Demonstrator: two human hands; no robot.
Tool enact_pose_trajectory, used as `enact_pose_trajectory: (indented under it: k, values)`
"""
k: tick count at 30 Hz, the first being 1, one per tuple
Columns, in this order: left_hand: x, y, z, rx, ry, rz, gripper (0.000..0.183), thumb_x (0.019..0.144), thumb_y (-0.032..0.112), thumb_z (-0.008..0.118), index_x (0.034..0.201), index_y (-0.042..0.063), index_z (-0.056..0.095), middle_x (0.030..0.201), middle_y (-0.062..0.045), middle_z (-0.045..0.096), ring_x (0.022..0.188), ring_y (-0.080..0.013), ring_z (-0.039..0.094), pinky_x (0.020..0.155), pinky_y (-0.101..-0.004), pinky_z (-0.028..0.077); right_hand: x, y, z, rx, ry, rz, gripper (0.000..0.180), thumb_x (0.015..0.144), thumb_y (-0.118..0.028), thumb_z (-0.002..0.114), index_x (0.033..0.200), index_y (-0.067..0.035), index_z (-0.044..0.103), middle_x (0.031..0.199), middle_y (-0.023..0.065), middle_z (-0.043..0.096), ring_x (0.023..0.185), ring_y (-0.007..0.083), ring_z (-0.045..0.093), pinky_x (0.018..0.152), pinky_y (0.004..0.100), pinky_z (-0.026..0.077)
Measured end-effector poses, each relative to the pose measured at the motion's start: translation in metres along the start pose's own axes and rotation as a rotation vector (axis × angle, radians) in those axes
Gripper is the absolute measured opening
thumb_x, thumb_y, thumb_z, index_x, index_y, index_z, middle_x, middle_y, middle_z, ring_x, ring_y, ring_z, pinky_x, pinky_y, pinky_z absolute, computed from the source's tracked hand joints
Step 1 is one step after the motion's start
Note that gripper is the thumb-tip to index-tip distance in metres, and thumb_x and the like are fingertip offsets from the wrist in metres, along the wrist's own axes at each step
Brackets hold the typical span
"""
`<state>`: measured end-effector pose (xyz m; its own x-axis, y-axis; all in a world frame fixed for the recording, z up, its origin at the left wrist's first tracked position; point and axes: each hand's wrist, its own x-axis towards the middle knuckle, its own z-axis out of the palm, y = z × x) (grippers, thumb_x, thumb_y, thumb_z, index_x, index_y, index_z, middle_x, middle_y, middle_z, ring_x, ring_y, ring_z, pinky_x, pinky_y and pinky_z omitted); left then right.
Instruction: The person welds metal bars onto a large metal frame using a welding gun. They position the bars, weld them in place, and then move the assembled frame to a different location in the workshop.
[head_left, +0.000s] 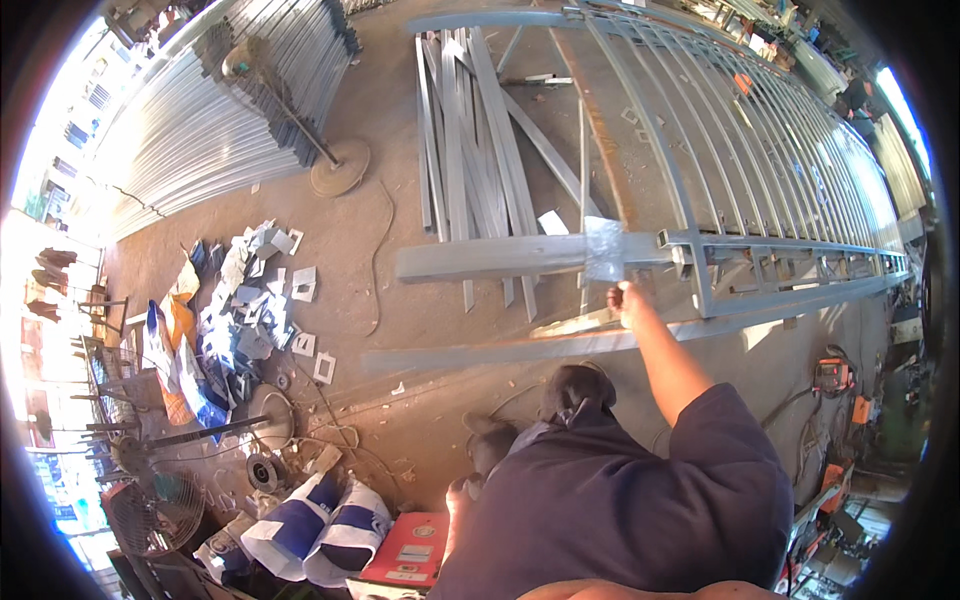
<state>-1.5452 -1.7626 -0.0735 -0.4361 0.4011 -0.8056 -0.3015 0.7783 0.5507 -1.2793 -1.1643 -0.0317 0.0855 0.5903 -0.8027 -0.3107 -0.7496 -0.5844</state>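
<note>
My right hand (630, 300) reaches forward with its fingers closed at the lower edge of a thin silvery metal plate (604, 247). That plate overlaps a rectangular steel tube (487, 256) which runs left from the corner of a barred metal frame (701, 247). My left hand (456, 501) is low by my left side, near a red box (412, 547). A small greyish thing shows at its fingertips; whether the hand holds it is unclear. Another long steel bar (480, 356) lies nearer to me, before my shoes (577, 386).
Loose steel tubes (469, 150) lie beyond the frame. At the far left rises a stack of ribbed metal lengths (202, 127), with a pedestal fan's round base (341, 166) beside it. Scattered plate offcuts (255, 300), bags (292, 525), a wire spool (264, 471) and cables litter the left floor.
</note>
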Motion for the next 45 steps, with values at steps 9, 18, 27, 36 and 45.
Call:
enact_pose_trajectory:
  k: [9,18,27,36,45]
  values:
    - [0.038,0.043,-0.175,0.023,0.194,-0.059,0.046,0.088,0.029,0.069,0.122,-0.003,0.067,0.11,-0.019,0.073,0.098,-0.0284,0.071,0.089,-0.0356,0.055,-0.22,0.131,0.186,-1.298,0.053,-0.915,0.039,0.096,-0.033,0.067,0.126,-0.009,0.063,0.104,0.0177,0.073,0.101,0.0418,0.066,0.086,0.0493,0.052]
    - [0.124,0.165,-0.335,-0.006,0.176,0.044,0.045,0.093,0.024,0.065,0.127,-0.005,0.065,0.118,-0.02,0.072,0.106,-0.0262,0.07,0.093,-0.0362,0.054,-0.237,0.238,0.295,-1.549,0.007,-1.043,0.026,0.094,-0.035,0.066,0.085,-0.011,0.071,0.076,0.0109,0.07,0.076,0.0336,0.068,0.074,0.0477,0.051]
    - [0.204,0.153,-0.508,0.616,-0.069,0.015,0.04,0.091,0.035,0.065,0.116,0.004,0.073,0.097,-0.011,0.074,0.085,-0.0202,0.068,0.076,-0.0351,0.052,-0.233,0.254,0.32,-1.593,0.344,-1.0,0.023,0.091,-0.035,0.066,0.09,-0.013,0.071,0.083,0.0082,0.072,0.087,0.0282,0.067,0.089,0.0438,0.044]
    - [0.415,0.299,-0.613,0.914,-0.207,0.27,0.042,0.089,0.036,0.068,0.113,0.003,0.075,0.098,-0.014,0.075,0.089,-0.0256,0.071,0.081,-0.0396,0.054,-0.237,0.288,0.373,-1.266,0.655,-0.7,0.033,0.092,-0.035,0.068,0.113,-0.01,0.071,0.105,0.0157,0.073,0.106,0.0356,0.066,0.107,0.0466,0.043]
    - [0.467,0.489,-0.594,0.529,-0.168,0.29,0.04,0.085,0.03,0.077,0.104,-0.005,0.074,0.089,-0.013,0.075,0.078,-0.0193,0.069,0.07,-0.0337,0.054,-0.238,0.303,0.424,-0.783,0.766,-0.556,0.074,0.096,-0.04,0.064,0.157,-0.009,0.035,0.151,0.0256,0.048,0.133,0.0409,0.053,0.107,0.0479,0.046]
